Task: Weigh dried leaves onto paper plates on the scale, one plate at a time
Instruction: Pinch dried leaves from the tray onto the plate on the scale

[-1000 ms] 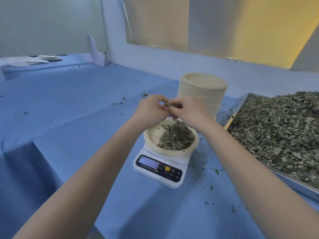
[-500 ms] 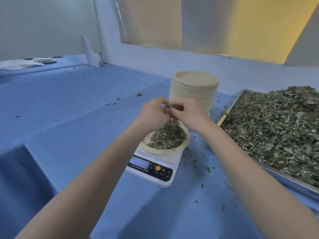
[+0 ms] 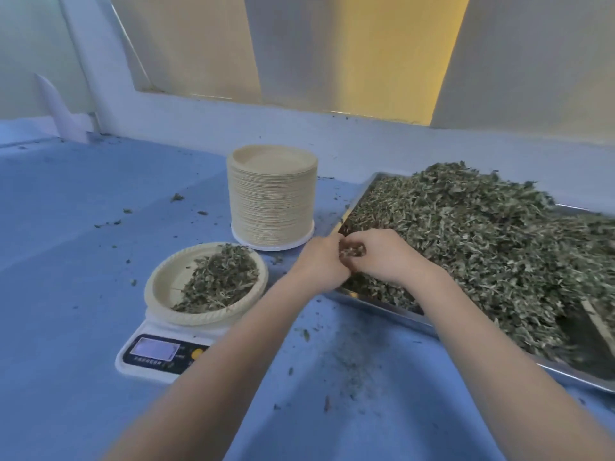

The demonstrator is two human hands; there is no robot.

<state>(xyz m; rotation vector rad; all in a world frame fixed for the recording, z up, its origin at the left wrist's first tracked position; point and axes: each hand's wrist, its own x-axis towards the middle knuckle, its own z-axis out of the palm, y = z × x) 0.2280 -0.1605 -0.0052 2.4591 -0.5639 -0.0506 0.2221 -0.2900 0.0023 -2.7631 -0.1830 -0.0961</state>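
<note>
A second earlier my hands had worked above the paper plate (image 3: 159,284) on the scale (image 3: 156,357); now my left hand (image 3: 319,264) and right hand (image 3: 382,257) met over the near corner of the steel tray (image 3: 565,377), both pinching a tuft of dried leaves (image 3: 466,241). The plate stack (image 3: 271,201) stood behind, blue table (image 3: 66,227) open to the left.

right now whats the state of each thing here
plate on scale: partly filled with leaves
scale: display lit, reading unreadable
plate stack: upright, top plate empty
tray: heaped with dried leaves
left hand: pinching leaves over the tray's corner
right hand: gripping the same leaves
</note>
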